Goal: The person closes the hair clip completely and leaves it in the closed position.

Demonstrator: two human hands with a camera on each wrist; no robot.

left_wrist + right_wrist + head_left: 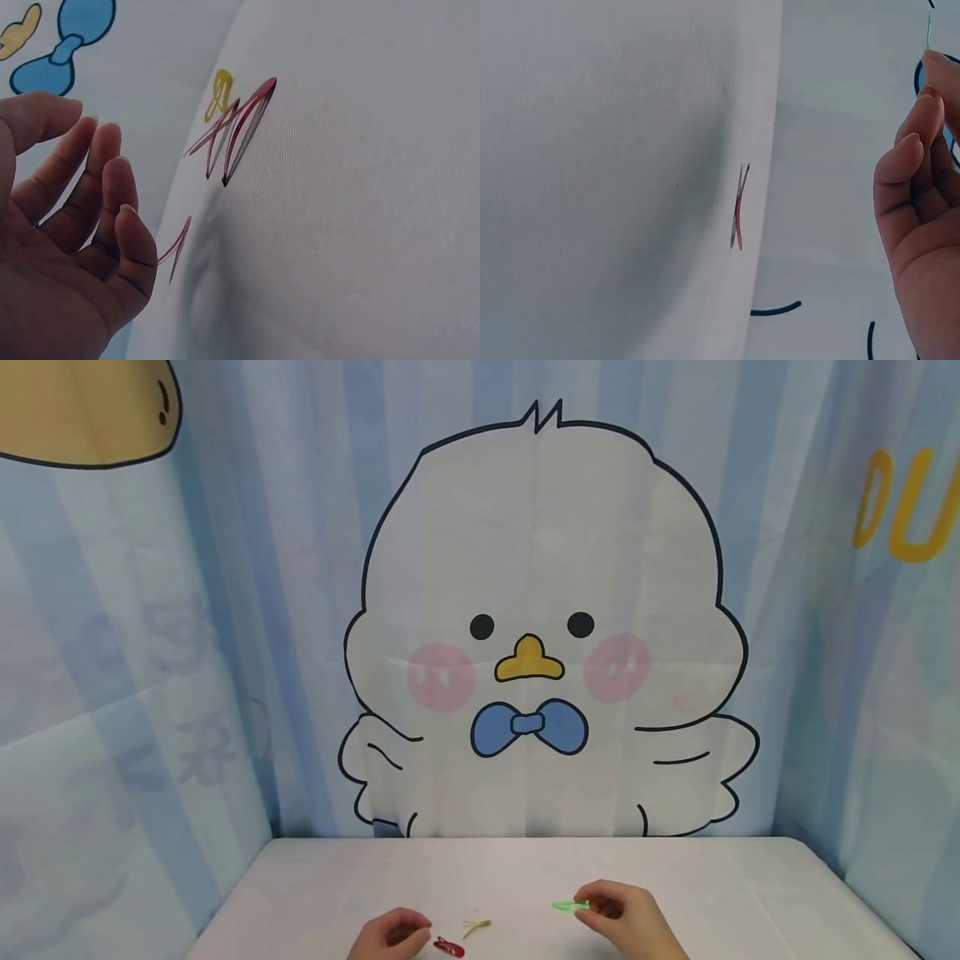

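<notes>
Looks like a little staged recording booth: white table point(525, 868) boxed in by blue striped curtains point(225, 652) with a big cartoon chick point(540, 568).

A white table point(750, 893) stands against a cloth backdrop point(225, 652) of pale blue and white vertical stripes, which wraps round both sides as well. On the back panel a large white cartoon duck point(536, 568) is printed, with black eyes, pink cheeks, a yellow beak and a blue bow tie point(528, 725). Yellow letters point(903, 510) show on the right panel, a tan shape point(82, 406) at upper left. The light is soft and even
</notes>
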